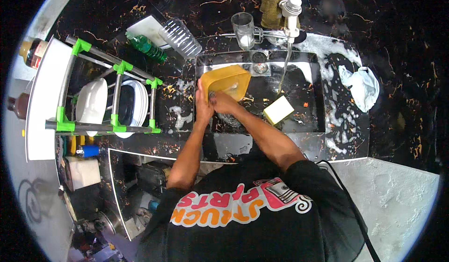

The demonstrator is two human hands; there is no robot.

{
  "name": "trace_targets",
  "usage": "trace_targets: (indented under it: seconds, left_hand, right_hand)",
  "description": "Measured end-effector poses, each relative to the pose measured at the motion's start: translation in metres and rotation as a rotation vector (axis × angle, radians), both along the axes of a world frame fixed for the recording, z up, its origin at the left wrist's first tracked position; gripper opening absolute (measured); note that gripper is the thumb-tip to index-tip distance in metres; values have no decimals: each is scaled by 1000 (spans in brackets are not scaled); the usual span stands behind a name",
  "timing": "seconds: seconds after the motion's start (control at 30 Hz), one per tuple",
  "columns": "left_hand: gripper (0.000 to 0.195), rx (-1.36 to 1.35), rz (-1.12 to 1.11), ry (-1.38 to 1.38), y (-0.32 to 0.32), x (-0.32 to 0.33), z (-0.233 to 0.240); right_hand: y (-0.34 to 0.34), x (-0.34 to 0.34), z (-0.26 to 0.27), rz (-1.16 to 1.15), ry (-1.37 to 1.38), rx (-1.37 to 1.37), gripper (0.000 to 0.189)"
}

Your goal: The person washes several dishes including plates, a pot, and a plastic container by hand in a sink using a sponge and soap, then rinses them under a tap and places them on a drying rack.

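My left hand [204, 104] grips the near left side of a translucent yellow plastic container [228, 73], which is tilted over the left part of a black marble-patterned sink [242, 139]. Against the container's near edge, my right hand [224, 102] has its fingers curled; a small greyish patch shows by them, too blurred to name. A thin stream of water falls from the white faucet [292, 16] into the basin, to the right of both hands. A rectangular yellow block with a white top [279, 110], sponge-like, lies in the basin.
Behind the sink stand a glass mug [244, 30], a clear ribbed plastic container [180, 37] and a green plastic bottle [145, 46]. A dish rack [119, 90] with plates is at left. Foam and a pale plastic bag [361, 86] lie right; a yellowish cloth [273, 6] lies behind the faucet.
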State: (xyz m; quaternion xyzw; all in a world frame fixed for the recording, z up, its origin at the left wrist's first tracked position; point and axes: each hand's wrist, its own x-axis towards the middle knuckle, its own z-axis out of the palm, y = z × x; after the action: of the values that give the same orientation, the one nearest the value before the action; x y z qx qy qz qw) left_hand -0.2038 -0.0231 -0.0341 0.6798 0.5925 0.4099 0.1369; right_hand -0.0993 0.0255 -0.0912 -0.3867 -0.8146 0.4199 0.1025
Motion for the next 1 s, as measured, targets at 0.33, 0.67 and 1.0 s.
trace_targets:
  seconds: [0.33, 0.67, 1.0]
  left_hand:
    - [95, -66, 172, -169, -13, 2, -47]
    - [82, -729, 14, -424, -22, -12, -53]
    - [65, -897, 117, -881, -26, -25, -57]
  right_hand:
    - [1, 24, 16, -24, -491, 189, 31]
    - [4, 7, 14, -70, -81, 736, 36]
    - [9, 12, 11, 291, -393, 336, 30]
